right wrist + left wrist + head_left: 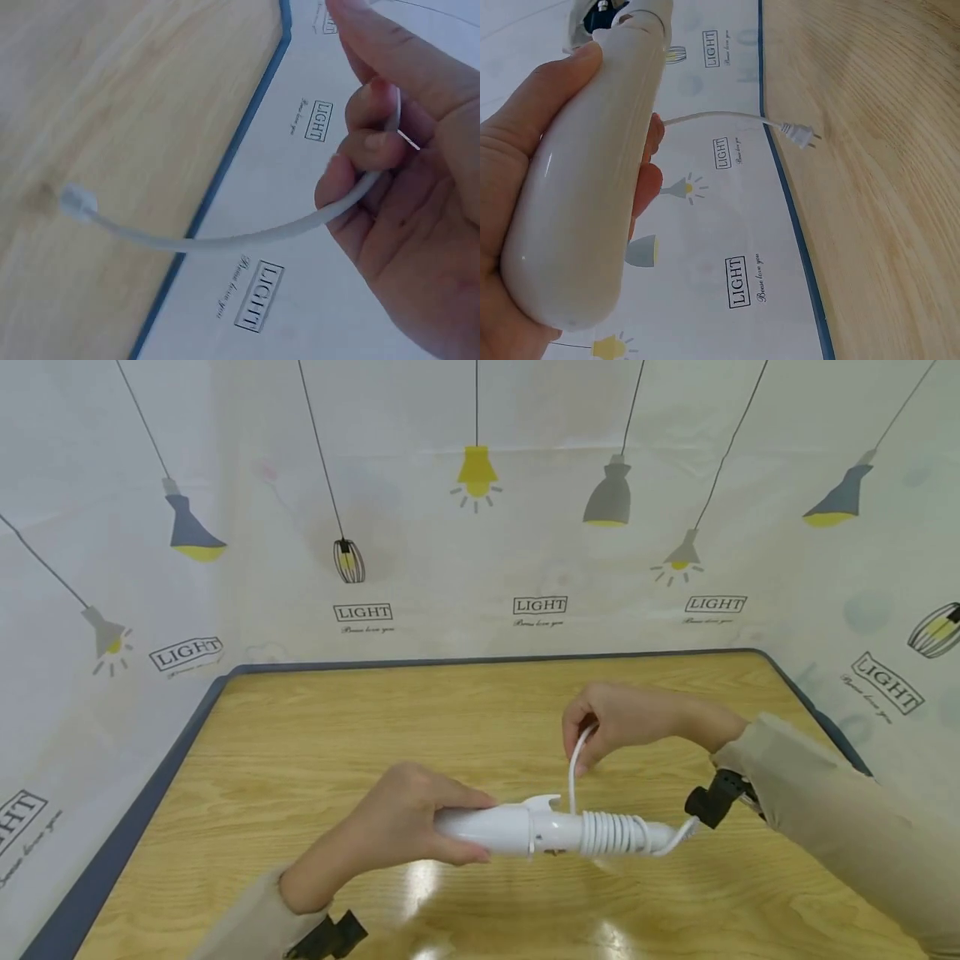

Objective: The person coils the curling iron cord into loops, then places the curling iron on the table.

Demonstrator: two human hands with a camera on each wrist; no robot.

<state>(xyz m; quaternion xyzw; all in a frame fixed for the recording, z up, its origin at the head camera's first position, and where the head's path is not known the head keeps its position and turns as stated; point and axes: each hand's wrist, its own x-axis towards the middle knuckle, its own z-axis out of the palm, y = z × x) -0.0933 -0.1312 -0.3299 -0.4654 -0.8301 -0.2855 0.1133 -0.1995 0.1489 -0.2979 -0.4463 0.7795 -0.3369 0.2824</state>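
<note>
In the head view a white curling iron (491, 828) lies level above the wooden table, its cord coiled in several turns round the narrower end. My left hand (408, 818) grips the thick rounded end, thumb on one side and fingers on the other. Up and to the right, my right hand (618, 722) holds the free length of white cord (573, 777) between thumb and curled fingers. That cord rises from the coils into the hand. Past the fingers, the two-pin plug (801, 135) hangs free in the left wrist view; it is blurred in the right wrist view.
The wood-grain table (360, 718) has a dark blue edge strip (390, 667). Behind it and at both sides stands a pale backdrop (420, 577) printed with lamps. Black wrist cameras (712, 797) sit at both sleeves, the right one close to the iron's cord end.
</note>
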